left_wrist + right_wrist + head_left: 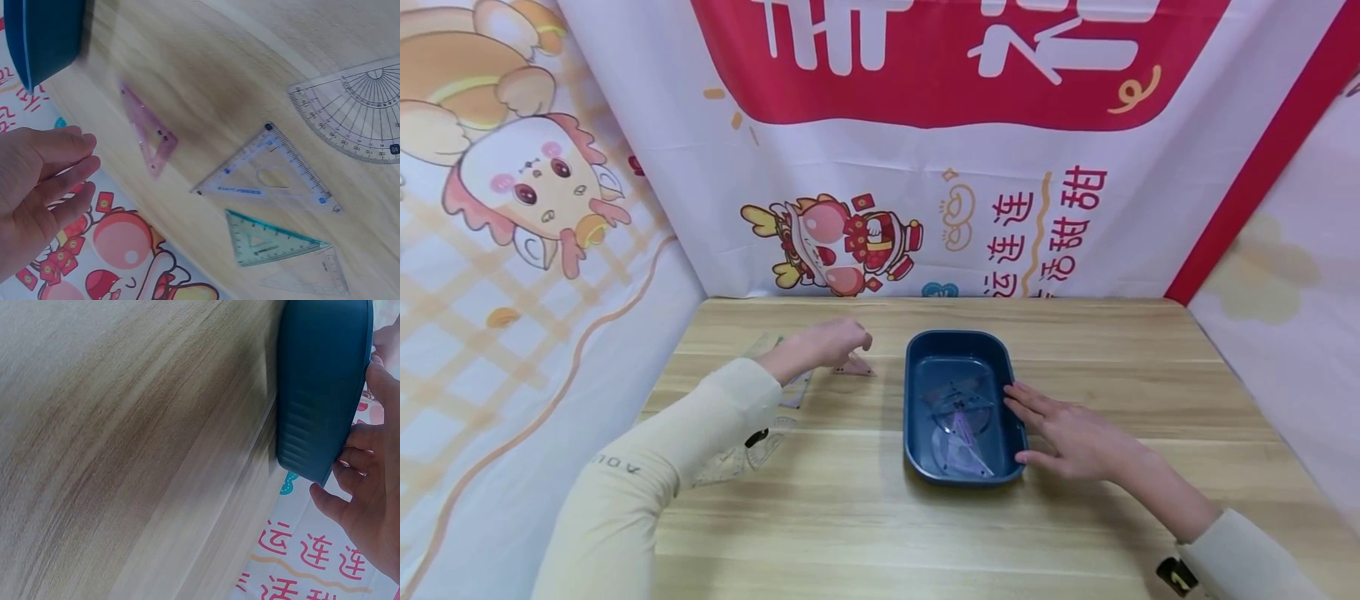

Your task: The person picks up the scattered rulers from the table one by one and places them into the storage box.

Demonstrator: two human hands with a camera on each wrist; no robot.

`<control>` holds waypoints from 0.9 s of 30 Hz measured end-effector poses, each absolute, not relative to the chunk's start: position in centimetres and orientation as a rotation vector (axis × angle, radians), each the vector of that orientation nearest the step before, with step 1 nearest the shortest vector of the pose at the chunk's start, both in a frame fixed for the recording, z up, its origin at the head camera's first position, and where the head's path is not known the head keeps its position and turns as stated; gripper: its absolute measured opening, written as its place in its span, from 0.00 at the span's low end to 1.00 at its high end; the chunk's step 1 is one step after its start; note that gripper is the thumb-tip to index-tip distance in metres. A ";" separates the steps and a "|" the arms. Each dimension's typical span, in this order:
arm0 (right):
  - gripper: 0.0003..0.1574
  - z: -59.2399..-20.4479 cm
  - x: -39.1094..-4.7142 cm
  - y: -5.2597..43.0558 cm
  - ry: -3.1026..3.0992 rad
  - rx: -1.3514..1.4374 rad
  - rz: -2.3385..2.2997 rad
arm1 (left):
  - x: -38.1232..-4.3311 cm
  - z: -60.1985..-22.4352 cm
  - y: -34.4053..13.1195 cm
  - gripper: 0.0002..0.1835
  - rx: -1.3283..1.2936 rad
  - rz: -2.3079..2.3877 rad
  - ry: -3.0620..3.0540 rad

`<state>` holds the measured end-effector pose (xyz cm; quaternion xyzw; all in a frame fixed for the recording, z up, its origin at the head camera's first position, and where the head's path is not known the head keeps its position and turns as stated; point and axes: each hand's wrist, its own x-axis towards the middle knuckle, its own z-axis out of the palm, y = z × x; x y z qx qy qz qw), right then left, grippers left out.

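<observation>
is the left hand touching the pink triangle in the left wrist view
No, the left hand is apart from the pink triangle, with bare table showing between them.

Printed cloth (880, 154) behind wooden table (820, 508)

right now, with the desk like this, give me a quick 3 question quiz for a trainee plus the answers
1. Which hand touches the blue tray?
2. True or false: in the left wrist view, the left hand is apart from the pink set square.
3. In the left wrist view, which tool has a curved edge?
A) green set square
B) protractor
C) pink set square

Key: 1. The right hand; 2. True; 3. B.
</observation>
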<state>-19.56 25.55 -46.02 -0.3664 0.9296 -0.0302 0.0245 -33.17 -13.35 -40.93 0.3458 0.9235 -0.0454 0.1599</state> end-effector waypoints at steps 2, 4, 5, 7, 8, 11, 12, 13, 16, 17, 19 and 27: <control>0.50 -46.0 -19.6 25.5 2.875 -1.132 -0.089 | -33.4 -41.4 -13.4 0.19 0.988 -0.127 2.624; 0.50 -46.0 -19.6 25.5 2.876 -1.144 -0.086 | -33.5 -41.9 -13.5 0.19 1.011 -0.131 2.615; 0.50 -46.0 -19.6 25.5 2.878 -1.151 -0.083 | -33.6 -42.2 -13.6 0.20 1.030 -0.133 2.615; 0.50 -45.9 -19.6 25.5 2.880 -1.162 -0.083 | -33.8 -42.7 -13.7 0.20 1.079 -0.140 2.618; 0.50 -45.9 -19.6 25.5 2.879 -1.167 -0.083 | -33.9 -42.9 -13.7 0.19 1.100 -0.136 2.619; 0.50 -45.9 -19.6 25.4 2.878 -1.166 -0.074 | -34.2 -43.6 -13.9 0.18 1.128 -0.110 2.617; 0.50 -45.9 -19.7 25.4 2.876 -1.163 -0.074 | -34.2 -43.8 -14.0 0.17 1.135 -0.102 2.614; 0.50 -45.9 -19.7 25.4 2.873 -1.160 -0.075 | -34.3 -44.0 -14.1 0.17 1.144 -0.101 2.610; 0.51 -46.1 -19.7 25.5 2.870 -1.152 -0.069 | -34.6 -44.7 -14.3 0.15 1.160 -0.118 2.608; 0.51 -46.1 -19.8 25.5 2.869 -1.151 -0.067 | -34.7 -45.0 -14.4 0.14 1.161 -0.142 2.613; 0.51 -46.1 -19.8 25.5 2.869 -1.147 -0.066 | -34.9 -45.5 -14.6 0.13 1.169 -0.220 2.629; 0.51 -46.2 -19.9 25.6 2.870 -1.143 -0.068 | -35.5 -46.9 -14.8 0.10 1.207 -0.392 2.660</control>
